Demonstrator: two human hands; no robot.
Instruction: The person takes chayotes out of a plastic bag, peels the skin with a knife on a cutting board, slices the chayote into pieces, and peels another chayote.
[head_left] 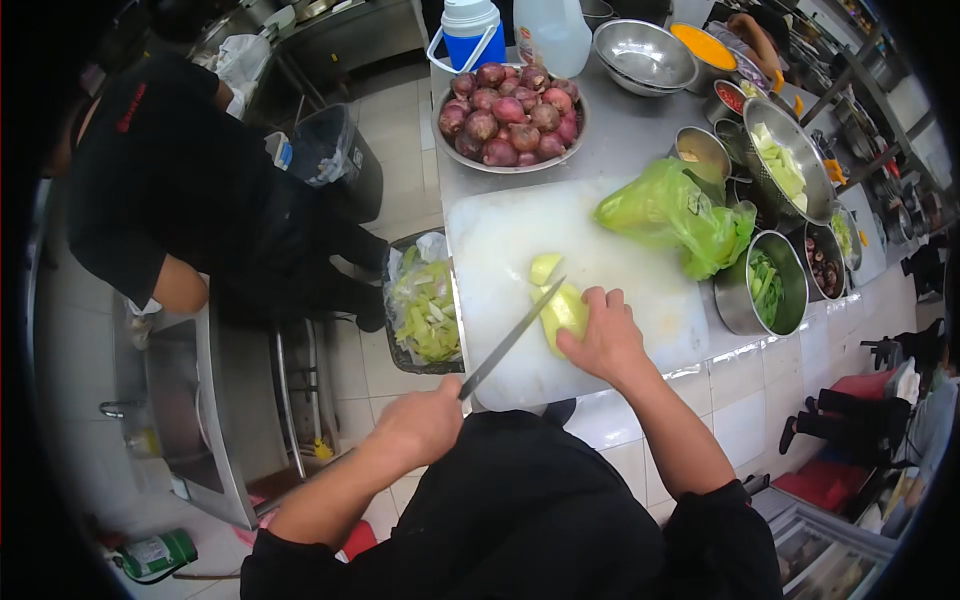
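My left hand [420, 425] is closed round the handle of a long kitchen knife [510, 340]. The blade slants up and right across a white cutting board [500, 220], and its tip is at the pale green vegetable [566, 320], which looks like a chayote. My right hand [608, 340] grips that vegetable from the right, with thumb and fingers against its side. A smaller cut piece [545, 268] lies just beyond the blade tip. Further back on the board's right side rests a green plastic bag [680, 215], its contents hidden.
A bowl of red onions [515, 125] stands behind the board. Metal pots, including one with green vegetables [765, 285], and a colander [790, 165] line the right. A bin of peelings [425, 310] sits by the board's left edge. A co-worker in black [190, 190] stands left.
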